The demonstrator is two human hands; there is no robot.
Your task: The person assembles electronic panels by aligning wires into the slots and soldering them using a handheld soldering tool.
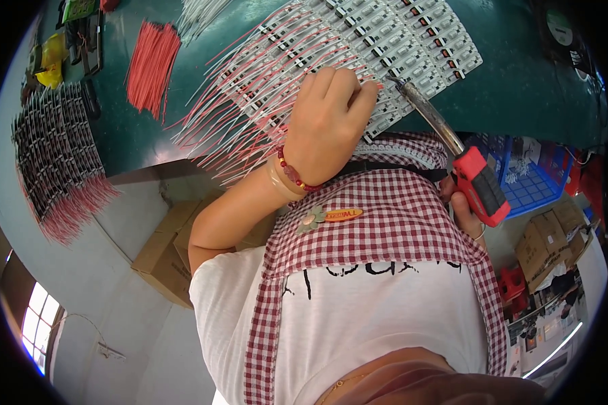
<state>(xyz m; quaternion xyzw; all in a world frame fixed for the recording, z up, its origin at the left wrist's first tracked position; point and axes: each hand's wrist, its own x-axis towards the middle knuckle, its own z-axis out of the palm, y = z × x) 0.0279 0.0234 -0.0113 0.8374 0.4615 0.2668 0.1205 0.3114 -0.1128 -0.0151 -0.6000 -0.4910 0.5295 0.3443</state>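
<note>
My left hand (327,125), with a beaded bracelet on its wrist, rests over a panel of small white circuit boards (412,64). Its fingers are bent in a pinch; whatever lies between the tips is too small to make out. Red and white wires (250,115) fan out leftward from the panel, some passing beneath this hand. In my right hand (463,212) is a soldering iron (481,185) with a red and black handle. The iron's metal shaft slants up and left, its tip close to the boards just right of my left fingertips.
A bundle of red wires (153,67) and a bundle of white wires (199,17) lie on the green table (520,101). Wired dark boards (61,148) are stacked at the left edge. Below the table are a blue crate (534,189) and cardboard boxes (165,250).
</note>
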